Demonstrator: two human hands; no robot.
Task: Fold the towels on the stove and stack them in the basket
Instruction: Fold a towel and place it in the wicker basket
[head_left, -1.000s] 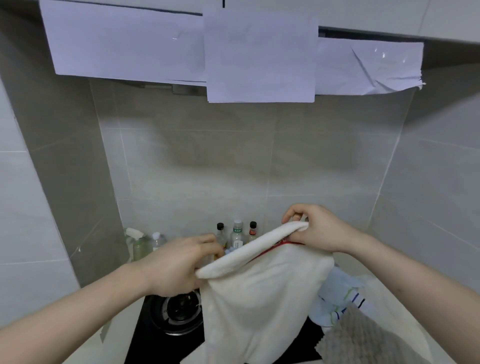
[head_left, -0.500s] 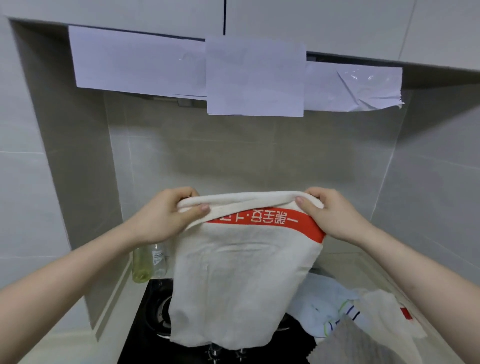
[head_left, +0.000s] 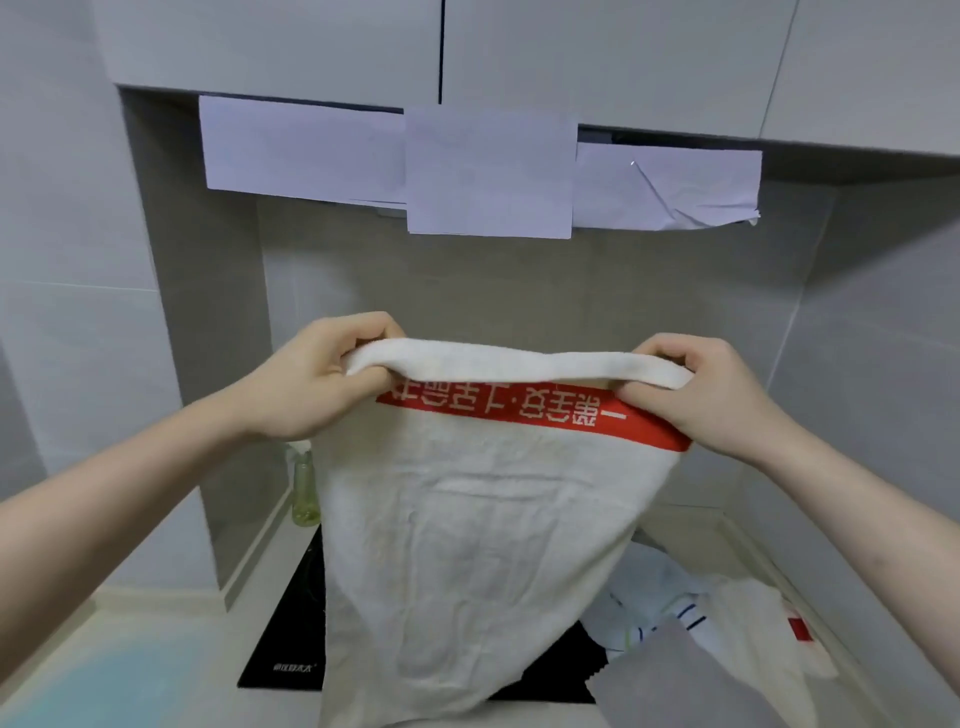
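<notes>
Mid-fold: left hand (head_left: 311, 379) and right hand (head_left: 711, 395) each pinch a top corner of the white towel (head_left: 467, 545) above the stove (head_left: 291, 634). Next, probably bring corners together.

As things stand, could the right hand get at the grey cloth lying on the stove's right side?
Probably not yet: the right hand is busy pinching the white towel held up with the left hand. The grey cloth itself lies uncovered below.

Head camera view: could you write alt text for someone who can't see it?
Two bare hands, left hand and right hand, hold a white towel with a red band up by its top edge above a black stove. More towels lie crumpled at lower right.
</notes>
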